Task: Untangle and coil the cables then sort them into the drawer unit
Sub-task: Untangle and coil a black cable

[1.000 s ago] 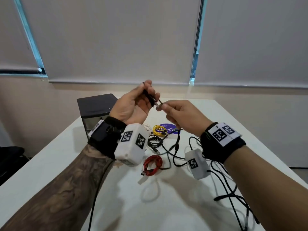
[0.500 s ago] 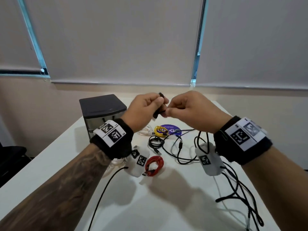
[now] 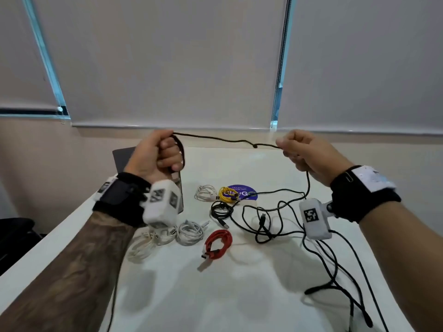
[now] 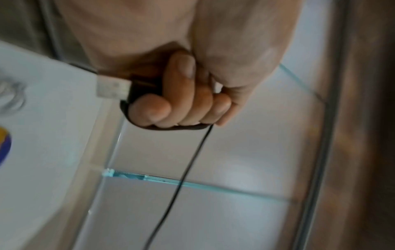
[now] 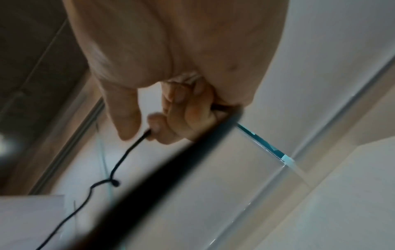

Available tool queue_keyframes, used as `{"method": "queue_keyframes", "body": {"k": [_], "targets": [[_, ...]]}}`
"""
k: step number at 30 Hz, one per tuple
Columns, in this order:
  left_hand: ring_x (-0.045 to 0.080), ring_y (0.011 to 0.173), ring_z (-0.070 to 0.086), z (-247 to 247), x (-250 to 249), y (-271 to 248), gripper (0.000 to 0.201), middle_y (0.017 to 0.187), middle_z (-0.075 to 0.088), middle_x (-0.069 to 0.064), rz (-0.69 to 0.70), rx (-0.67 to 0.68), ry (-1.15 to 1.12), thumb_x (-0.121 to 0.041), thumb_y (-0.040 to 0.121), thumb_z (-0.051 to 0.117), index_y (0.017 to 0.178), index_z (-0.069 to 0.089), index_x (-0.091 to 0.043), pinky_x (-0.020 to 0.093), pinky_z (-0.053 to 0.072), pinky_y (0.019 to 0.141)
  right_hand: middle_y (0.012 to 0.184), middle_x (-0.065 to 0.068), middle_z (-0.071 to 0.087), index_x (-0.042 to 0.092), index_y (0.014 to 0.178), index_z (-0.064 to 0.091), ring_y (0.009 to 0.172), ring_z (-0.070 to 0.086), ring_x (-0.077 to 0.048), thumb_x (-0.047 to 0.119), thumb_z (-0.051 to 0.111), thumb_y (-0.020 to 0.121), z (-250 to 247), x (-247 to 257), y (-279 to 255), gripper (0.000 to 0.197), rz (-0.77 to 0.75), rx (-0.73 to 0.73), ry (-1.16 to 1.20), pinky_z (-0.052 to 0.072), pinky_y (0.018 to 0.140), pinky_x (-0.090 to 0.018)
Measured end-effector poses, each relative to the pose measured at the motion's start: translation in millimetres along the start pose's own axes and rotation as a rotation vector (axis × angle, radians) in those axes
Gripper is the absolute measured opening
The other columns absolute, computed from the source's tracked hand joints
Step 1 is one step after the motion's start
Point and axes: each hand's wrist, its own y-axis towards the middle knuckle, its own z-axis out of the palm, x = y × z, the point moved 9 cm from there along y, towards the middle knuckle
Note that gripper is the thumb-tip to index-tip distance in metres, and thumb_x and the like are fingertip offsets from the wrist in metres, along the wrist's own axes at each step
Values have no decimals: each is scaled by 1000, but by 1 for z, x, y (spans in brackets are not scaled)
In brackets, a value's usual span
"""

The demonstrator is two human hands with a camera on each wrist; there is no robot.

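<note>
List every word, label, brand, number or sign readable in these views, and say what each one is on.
"clayGo", partly covered by the yellow cable: large letters on the round purple sticker on the table.
Small line of print above it on the same sticker: too small to read.
Square black-and-white markers on the wrist camera units: patterns only, no words or numbers.
USB plug in the left hand: no legible marking.

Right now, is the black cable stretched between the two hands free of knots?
No, the black cable shows a small knot near the right hand.
</note>
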Motion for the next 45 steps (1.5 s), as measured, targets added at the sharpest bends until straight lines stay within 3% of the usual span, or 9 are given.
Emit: {"method": "queue_keyframes", "body": {"k": [7, 12, 18, 24, 27, 32, 37, 41, 45], "targets": [[8, 37, 22, -15, -12, -4, 29, 46, 23, -8, 120, -104, -503, -19, 82, 52, 56, 40, -20, 20, 32, 46, 67, 5, 51, 19, 72, 65, 57, 38, -13, 46, 61, 97, 11, -24, 8, 37, 49, -35, -300, 31, 56, -26], [19, 51, 52, -15, -16, 8, 25, 59, 51, 3, 256, -236, -767, -1, 95, 33, 81, 54, -5, 35, 47, 68, 73, -7, 64, 17, 74, 70, 64, 51, -18, 48, 59, 96, 36, -14, -7, 40, 8, 96, -592, 40, 62, -30], [21, 71, 69, 3, -3, 24, 25, 71, 70, 6, 415, -244, -103, -6, 103, 38, 93, 61, -4, 32, 55, 76, 52, 12, 47, 15, 72, 70, 50, 39, -6, 42, 69, 91, 83, 51, -58, 33, -176, 344, -441, 34, 53, -19], [24, 67, 59, 79, 51, -5, 38, 73, 65, 16, 258, 216, 693, -19, 102, 36, 100, 64, 8, 29, 43, 59, 55, 10, 62, -2, 86, 68, 52, 49, 2, 10, 69, 94, 37, 94, -34, 15, -345, -17, -135, 41, 58, -11], [24, 62, 51, 95, 60, -21, 34, 64, 54, 9, 132, 346, 612, -21, 90, 40, 93, 63, 4, 34, 41, 64, 77, -27, 66, 4, 86, 70, 69, 52, -19, 22, 71, 93, 19, 66, -12, 20, -298, -146, -168, 44, 71, -34], [16, 57, 39, 108, 43, -35, 24, 63, 38, 1, 4, 419, 128, -16, 93, 36, 90, 57, -5, 36, 43, 72, 66, 3, 60, 17, 83, 72, 60, 49, -5, 27, 66, 97, 30, 27, -4, 18, -206, -104, -232, 40, 63, -23], [15, 69, 63, 90, 17, -19, 27, 73, 60, 2, 93, 228, -388, -14, 102, 36, 101, 60, -3, 36, 56, 86, 61, 6, 55, 24, 98, 73, 55, 48, -7, 26, 53, 103, 98, 11, -28, 20, -115, 215, -337, 42, 57, -21], [18, 79, 71, 57, 13, -3, 24, 79, 70, 4, 228, 31, -304, -12, 104, 38, 101, 60, -4, 34, 58, 85, 57, 11, 59, 25, 110, 70, 54, 52, -2, 27, 55, 102, 126, 22, -50, 17, -133, 375, -482, 46, 64, -22], [22, 77, 69, 52, 8, -11, 20, 78, 70, 8, 401, -47, 305, -6, 102, 46, 104, 63, 3, 31, 57, 75, 55, 10, 55, 15, 83, 73, 50, 43, -5, 34, 66, 96, 110, 55, -52, 24, -255, 284, -476, 36, 52, -21]]}}
